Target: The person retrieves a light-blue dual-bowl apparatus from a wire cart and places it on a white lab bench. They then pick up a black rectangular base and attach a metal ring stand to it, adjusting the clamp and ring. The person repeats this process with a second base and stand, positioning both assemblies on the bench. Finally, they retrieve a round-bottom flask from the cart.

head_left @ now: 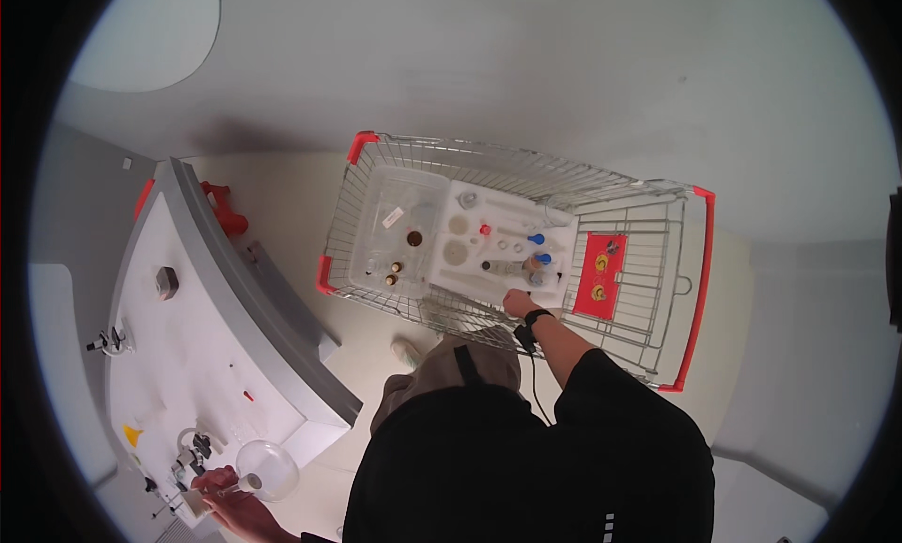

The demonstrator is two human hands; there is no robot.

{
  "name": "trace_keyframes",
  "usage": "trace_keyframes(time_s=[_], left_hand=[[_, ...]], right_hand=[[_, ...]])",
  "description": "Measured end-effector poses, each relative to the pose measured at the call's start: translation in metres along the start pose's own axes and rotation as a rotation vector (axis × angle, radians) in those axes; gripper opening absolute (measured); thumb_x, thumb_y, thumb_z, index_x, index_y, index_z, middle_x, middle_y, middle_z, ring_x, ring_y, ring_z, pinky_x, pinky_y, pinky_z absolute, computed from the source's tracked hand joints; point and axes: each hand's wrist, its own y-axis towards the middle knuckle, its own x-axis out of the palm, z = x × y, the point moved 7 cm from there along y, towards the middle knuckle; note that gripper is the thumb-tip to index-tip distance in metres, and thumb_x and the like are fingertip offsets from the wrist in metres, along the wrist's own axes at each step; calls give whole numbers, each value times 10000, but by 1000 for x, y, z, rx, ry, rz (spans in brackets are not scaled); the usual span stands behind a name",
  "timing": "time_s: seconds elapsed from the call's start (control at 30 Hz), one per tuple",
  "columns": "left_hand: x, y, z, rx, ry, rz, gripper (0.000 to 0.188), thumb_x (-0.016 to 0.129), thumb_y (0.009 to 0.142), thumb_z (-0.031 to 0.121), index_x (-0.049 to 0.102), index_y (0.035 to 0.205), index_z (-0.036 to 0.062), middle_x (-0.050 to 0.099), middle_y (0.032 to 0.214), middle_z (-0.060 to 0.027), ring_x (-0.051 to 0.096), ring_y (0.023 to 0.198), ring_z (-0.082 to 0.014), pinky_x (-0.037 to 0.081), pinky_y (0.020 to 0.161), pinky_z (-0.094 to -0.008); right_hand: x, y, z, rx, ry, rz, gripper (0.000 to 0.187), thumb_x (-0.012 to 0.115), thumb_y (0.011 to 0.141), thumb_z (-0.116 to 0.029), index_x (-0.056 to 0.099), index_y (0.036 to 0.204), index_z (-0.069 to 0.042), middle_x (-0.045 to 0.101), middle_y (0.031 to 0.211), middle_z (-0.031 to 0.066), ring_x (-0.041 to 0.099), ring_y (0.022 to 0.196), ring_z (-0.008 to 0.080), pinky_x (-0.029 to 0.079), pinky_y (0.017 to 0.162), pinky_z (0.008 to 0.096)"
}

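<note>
At the lower left, my left hand (235, 513) is closed around the neck of a clear round-bottomed flask (279, 470), beside a clamp stand (188, 454) on the white bench. My right hand (517, 303) is closed at the near side of a wire shopping cart (512, 158), over the edge of a white foam tray (484, 197). What its fingers hold, if anything, is hidden. In the tray lie glass pieces, a red-capped item (485, 230) and blue-topped pieces (536, 240). A clear plastic bin (376, 205) next to it holds several brown bottles (414, 238).
The curved white bench (197, 318) stands left, bearing a grey hexagonal block (166, 283), a yellow funnel (132, 435) and a clamp (113, 341). A red panel (592, 289) sits in the cart's right end. A red object (225, 211) is behind the bench.
</note>
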Motion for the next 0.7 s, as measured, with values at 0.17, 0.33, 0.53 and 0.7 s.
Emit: trace_keyframes(time_s=[0.17,0.33,0.53,0.7], left_hand=[[44,27,4,0,22,-38,418,452,1038,400,464,1274,55,546,964,-16,530,932,-142,431,959,-351],[78,50,8,-42,-120,-143,330,466,1042,348,500,1185,52,556,972,-49,539,985,-189,418,946,-349],[112,71,15,-21,-128,-265,290,464,1046,322,501,1173,64,549,963,-49,532,971,-184,418,928,-346],[121,76,18,-13,-97,-277,275,467,1045,321,497,1157,71,540,954,-45,523,944,-180,416,907,-344]], right_hand=[[3,11,38,115,114,112,248,576,832,-233,702,853,-21,694,940,221,656,922,386,517,842,468],[0,4,32,128,148,134,276,524,854,-198,705,819,8,684,914,247,657,907,410,520,825,489],[30,19,56,35,-101,75,260,560,829,-221,709,787,-12,693,892,218,667,881,366,535,786,454],[21,7,85,199,-18,-35,254,630,767,-245,696,612,-55,703,753,153,693,743,316,541,654,406]])
